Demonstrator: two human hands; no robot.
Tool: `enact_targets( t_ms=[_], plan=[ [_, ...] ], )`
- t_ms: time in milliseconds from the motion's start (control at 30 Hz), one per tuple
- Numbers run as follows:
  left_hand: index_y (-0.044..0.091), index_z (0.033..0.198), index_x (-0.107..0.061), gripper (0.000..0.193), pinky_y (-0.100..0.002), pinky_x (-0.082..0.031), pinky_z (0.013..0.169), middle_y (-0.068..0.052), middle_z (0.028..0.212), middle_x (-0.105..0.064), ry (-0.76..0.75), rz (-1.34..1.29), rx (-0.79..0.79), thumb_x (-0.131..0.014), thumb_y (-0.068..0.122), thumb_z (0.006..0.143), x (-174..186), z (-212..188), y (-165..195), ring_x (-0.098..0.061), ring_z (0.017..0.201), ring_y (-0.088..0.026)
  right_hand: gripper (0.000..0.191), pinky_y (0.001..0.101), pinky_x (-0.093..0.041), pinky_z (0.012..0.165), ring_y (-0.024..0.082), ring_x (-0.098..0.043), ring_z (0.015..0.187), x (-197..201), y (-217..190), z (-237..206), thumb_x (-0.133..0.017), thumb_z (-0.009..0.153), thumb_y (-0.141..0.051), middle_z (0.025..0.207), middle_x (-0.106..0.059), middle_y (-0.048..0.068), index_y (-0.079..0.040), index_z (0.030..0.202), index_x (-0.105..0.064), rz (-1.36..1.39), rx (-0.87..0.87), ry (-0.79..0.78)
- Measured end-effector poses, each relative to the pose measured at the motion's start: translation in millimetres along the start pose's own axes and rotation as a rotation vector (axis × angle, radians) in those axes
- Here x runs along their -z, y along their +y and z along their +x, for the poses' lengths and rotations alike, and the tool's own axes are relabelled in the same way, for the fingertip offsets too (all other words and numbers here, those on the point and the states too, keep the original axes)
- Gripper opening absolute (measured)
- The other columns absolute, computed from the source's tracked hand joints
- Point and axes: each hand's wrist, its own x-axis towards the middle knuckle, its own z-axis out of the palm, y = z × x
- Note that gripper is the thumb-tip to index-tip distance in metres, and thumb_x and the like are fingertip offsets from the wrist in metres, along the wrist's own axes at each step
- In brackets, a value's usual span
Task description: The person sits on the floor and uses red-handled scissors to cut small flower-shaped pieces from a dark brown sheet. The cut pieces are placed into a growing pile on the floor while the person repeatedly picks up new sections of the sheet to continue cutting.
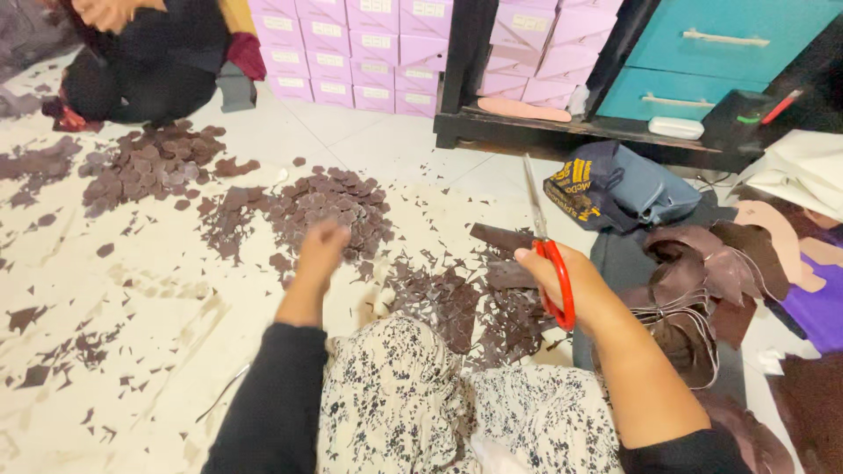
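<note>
My right hand [562, 285] grips red-handled scissors [546, 241], blades pointing up and away. My left hand [320, 247] reaches forward, blurred, over a pile of dark brown cut leather pieces [329, 206] on the floor; I cannot tell whether it holds anything. A strip of brown leather [500, 237] lies just left of the scissors. More scraps [457, 303] are heaped in front of my knees, which are covered by a floral skirt [413, 404].
Another person in dark clothes [145, 61] sits at the back left beside another brown pile [145, 167]. Pink boxes [369, 53] are stacked at the back. A dark shelf with teal drawers [702, 53], a blue bag [619, 189] and brown shoe-upper pieces [694, 281] lie to the right.
</note>
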Motion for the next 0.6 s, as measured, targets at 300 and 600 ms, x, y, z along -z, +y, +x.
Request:
enact_targets(
  t_ms=[300,600],
  plan=[
    [0.009,0.135,-0.058,0.055,-0.036,-0.054,0.087,-0.009,0.127,-0.066,-0.302,0.437,0.574,-0.073,0.027,0.086,79,-135,-155,-0.064,0.112,-0.019,0.031,0.0316,-0.037,0.039,0.013,-0.047,0.041,-10,-3,-2,-0.067,0.091,-0.041,0.054,-0.052,0.001,-0.01,0.086,-0.062,-0.044,0.04,-0.079],
    [0.009,0.134,-0.059,0.053,-0.036,-0.054,0.087,-0.009,0.126,-0.067,-0.167,0.455,0.645,-0.072,0.028,0.087,139,-162,-183,-0.064,0.11,-0.02,0.036,0.0328,-0.037,0.043,0.014,-0.046,0.046,-35,-4,3,-0.069,0.091,-0.042,0.058,-0.051,0.001,-0.007,0.083,-0.062,-0.063,0.074,-0.096]
  ],
)
